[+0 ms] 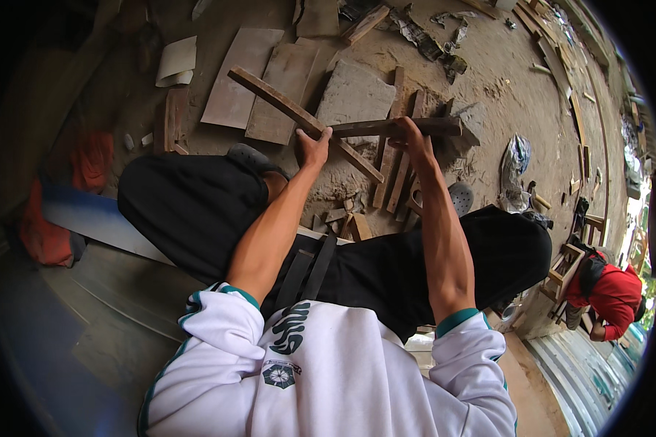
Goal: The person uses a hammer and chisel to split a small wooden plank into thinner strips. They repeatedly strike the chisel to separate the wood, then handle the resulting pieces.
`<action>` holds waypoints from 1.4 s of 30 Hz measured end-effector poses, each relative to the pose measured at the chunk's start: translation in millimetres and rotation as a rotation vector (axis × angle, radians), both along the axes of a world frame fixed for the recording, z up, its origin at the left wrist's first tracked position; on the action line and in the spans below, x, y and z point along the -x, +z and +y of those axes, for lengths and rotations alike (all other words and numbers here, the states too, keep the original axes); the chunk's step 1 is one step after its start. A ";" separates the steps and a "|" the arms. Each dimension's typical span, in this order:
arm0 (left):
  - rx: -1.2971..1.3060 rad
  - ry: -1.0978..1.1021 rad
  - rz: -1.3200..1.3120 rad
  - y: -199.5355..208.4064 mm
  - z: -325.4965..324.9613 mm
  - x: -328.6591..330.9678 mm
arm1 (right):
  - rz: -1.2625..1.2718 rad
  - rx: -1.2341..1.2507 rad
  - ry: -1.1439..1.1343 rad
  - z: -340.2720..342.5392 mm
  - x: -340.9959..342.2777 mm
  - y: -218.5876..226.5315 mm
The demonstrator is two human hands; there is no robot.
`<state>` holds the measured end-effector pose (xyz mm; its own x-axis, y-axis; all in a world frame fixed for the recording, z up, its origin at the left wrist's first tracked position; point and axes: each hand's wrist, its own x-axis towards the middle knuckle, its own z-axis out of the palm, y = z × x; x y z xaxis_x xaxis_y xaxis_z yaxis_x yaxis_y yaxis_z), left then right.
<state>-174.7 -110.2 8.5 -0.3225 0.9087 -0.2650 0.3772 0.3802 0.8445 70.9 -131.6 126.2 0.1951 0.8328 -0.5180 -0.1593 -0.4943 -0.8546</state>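
Note:
My left hand (313, 148) is closed round a long brown wooden strip (273, 96) that slants from upper left to lower right, its thumb up at the place where a second strip meets it. This second wooden strip (363, 129) runs almost level to the right, and its left end touches or overlaps the long one; I cannot tell if they are fastened. My right hand (414, 140) grips the second strip near its right part, fingers bent over it. Both strips are held above the ground, in front of a flat grey stone slab (356, 93).
Loose wooden sticks (402, 171) lie under my right hand, beside a stone block (471, 122). Small wood offcuts (357, 226) are between my legs. Flat boards (240, 76) rest at far left. A crumpled plastic bag (516, 164) lies right. A person in red (619, 295) bends over wooden frames.

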 end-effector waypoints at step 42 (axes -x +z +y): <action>-0.226 -0.459 0.275 71.7 2.6 -10.8 | 0.356 0.262 -0.284 -41.1 -16.1 -7.1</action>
<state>-163.9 -107.5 80.2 0.0882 0.9961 -0.0101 0.6775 -0.0526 0.7336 87.0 -172.7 119.1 0.1685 0.6064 -0.7771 -0.5766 -0.5788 -0.5767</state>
